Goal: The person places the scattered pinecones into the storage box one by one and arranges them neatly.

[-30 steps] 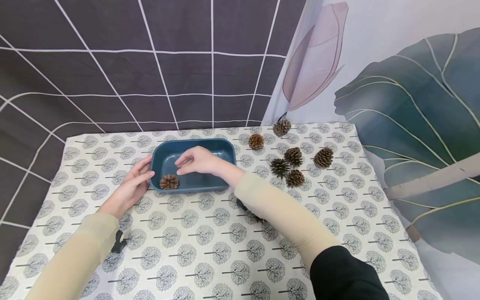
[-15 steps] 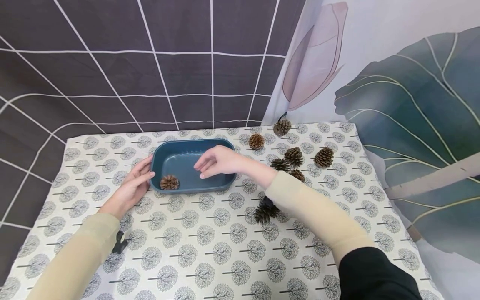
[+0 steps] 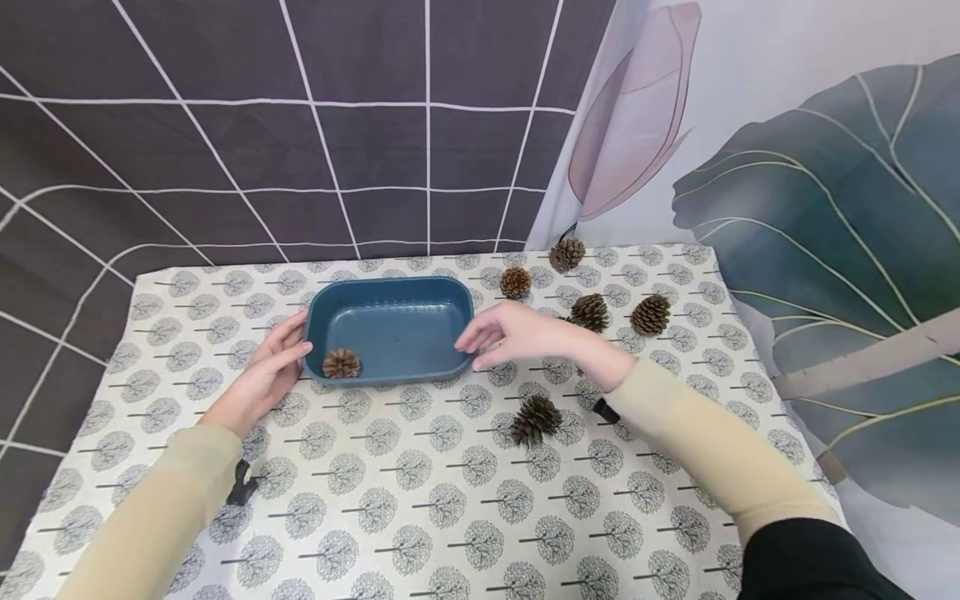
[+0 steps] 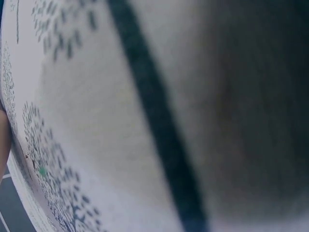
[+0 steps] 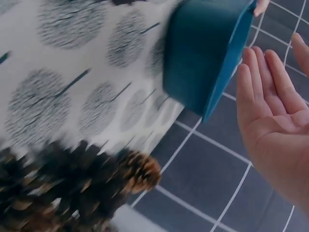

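A dark teal plastic basin (image 3: 390,379) stands on the cloth, with one brown pinecone (image 3: 341,363) in its near left corner. My left hand (image 3: 266,371) rests against the basin's left end, thumb at the rim and fingers along the outer side. Just past the right rim hovers my right hand (image 3: 517,335), its fingers loosely bent and holding nothing. The right wrist view shows its bare palm (image 5: 275,125) beside the basin wall (image 5: 198,58). Nearer to me, a dark pinecone (image 3: 536,420) lies below the right hand. Only blurred cloth (image 4: 96,121) fills most of the left wrist view.
Further right lie more pinecones: a reddish-brown one (image 3: 515,282), one at the back edge (image 3: 567,254), one behind the right wrist (image 3: 589,312) and one farther right (image 3: 650,315). The right forearm hides part of this group. A dark tiled backdrop (image 3: 360,150) hangs behind the table.
My right hand has moved right, from inside the basin to beyond its right rim. The near dark pinecone has come fully into sight. The left hand has stayed put, and so has the pinecone inside.
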Demonstrator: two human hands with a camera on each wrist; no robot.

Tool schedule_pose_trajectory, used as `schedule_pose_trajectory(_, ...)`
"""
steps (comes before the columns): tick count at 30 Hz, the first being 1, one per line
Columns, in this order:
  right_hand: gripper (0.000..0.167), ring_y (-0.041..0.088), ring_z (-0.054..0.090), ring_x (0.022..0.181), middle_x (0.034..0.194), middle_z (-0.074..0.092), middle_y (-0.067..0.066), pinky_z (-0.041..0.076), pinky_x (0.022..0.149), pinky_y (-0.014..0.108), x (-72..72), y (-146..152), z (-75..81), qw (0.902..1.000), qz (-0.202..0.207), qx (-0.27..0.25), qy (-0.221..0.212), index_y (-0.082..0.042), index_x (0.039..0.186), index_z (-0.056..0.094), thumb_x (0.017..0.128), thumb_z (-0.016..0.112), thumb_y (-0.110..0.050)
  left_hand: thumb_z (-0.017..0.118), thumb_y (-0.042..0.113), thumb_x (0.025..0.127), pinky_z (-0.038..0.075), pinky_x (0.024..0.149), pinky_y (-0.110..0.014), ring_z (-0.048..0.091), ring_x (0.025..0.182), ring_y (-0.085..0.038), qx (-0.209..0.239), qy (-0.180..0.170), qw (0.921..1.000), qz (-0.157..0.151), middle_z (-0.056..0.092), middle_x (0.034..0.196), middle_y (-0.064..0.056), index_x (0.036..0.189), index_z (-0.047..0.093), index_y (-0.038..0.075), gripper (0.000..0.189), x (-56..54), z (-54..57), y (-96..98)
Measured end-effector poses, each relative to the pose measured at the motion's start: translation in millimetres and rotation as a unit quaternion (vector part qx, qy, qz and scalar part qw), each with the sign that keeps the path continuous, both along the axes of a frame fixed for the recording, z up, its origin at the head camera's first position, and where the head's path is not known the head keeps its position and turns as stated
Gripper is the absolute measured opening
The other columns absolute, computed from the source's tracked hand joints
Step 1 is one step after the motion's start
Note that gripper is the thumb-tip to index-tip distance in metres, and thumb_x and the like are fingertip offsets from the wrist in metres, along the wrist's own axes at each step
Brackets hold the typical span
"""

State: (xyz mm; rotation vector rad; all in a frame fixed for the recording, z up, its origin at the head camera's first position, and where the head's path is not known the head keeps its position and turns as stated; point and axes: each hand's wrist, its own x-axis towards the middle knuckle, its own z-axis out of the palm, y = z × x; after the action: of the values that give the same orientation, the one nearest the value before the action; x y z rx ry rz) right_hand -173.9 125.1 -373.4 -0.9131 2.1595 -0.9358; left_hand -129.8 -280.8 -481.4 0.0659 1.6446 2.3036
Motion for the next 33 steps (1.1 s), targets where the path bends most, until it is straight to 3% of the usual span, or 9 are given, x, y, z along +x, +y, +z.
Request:
schedule_pose_trajectory(10, 0.038, 0.034, 0.073, 0.119, 0.127, 0.076, 0.016, 0.059, 0.111, 0.043, 14.1, 40.2, -4.8, 0.9995, 0.014, 0.009, 0.027, 0.001, 0.124, 0.072, 0.088, 0.083, -0.008, 0.052, 0.0, 0.107, 0.001, 0.139, -0.04, 0.052, 0.133, 0.009, -0.015, -0.007, 0.9999, -0.002, 0.055, 0.148, 0.026, 0.16, 0.038, 0.023, 0.059, -0.7, 2.8, -1.5)
schedule_pose_trajectory(14, 0.042, 0.033, 0.073, 0.119, 0.128, 0.076, 0.014, 0.059, 0.11, 0.046, 21.1, 48.6, -8.9, 0.9987, 0.032, 0.015, 0.036, -0.001, 0.125, 0.073, 0.086, 0.086, -0.008, 0.053, 0.001, 0.108, 0.002, 0.139, -0.04, 0.05, 0.133, 0.011, -0.028, -0.016, 0.9995, 0.0, 0.034, 0.172, 0.007, 0.166, 0.03, 0.021, 0.066, -0.4, 2.8, -1.9)
schedule_pose_trajectory(16, 0.044, 0.03, 0.073, 0.118, 0.128, 0.076, 0.012, 0.058, 0.111, 0.046, 25.0, 51.2, -11.8, 0.9979, 0.043, 0.023, 0.043, -0.003, 0.125, 0.074, 0.084, 0.087, -0.009, 0.053, 0.002, 0.108, 0.002, 0.139, -0.04, 0.05, 0.133, 0.012, -0.031, -0.018, 0.9994, 0.001, 0.027, 0.174, 0.002, 0.166, 0.029, 0.021, 0.066, -0.1, 2.4, -2.0)
schedule_pose_trajectory(18, 0.045, 0.029, 0.073, 0.118, 0.128, 0.076, 0.01, 0.057, 0.112, 0.047, 28.8, 53.2, -15.4, 0.9964, 0.059, 0.033, 0.051, -0.003, 0.126, 0.073, 0.083, 0.087, -0.009, 0.054, 0.001, 0.107, 0.004, 0.139, -0.04, 0.051, 0.133, 0.011, -0.028, -0.018, 0.9994, 0.003, 0.037, 0.17, 0.008, 0.164, 0.032, 0.022, 0.064, 0.0, 1.8, -1.8)
schedule_pose_trajectory(22, 0.048, 0.029, 0.072, 0.121, 0.129, 0.076, 0.008, 0.055, 0.115, 0.048, 36.1, 56.8, -24.1, 0.9914, 0.096, 0.048, 0.074, -0.005, 0.126, 0.073, 0.08, 0.089, -0.01, 0.054, -0.001, 0.107, 0.005, 0.138, -0.039, 0.053, 0.133, 0.008, -0.013, -0.013, 0.9998, 0.005, 0.057, 0.145, 0.027, 0.158, 0.042, 0.025, 0.058, 0.2, 1.3, -0.5)
schedule_pose_trajectory(33, 0.058, 0.027, 0.068, 0.13, 0.135, 0.074, 0.005, 0.051, 0.118, 0.05, 49.1, 60.4, -37.5, 0.9809, 0.134, 0.102, 0.097, -0.011, 0.13, 0.073, 0.076, 0.093, -0.015, 0.053, -0.001, 0.107, 0.014, 0.137, -0.033, 0.053, 0.133, 0.005, -0.002, -0.001, 1.0, 0.003, 0.059, 0.144, 0.026, 0.154, 0.047, 0.026, 0.055, 0.8, 1.8, -0.6)
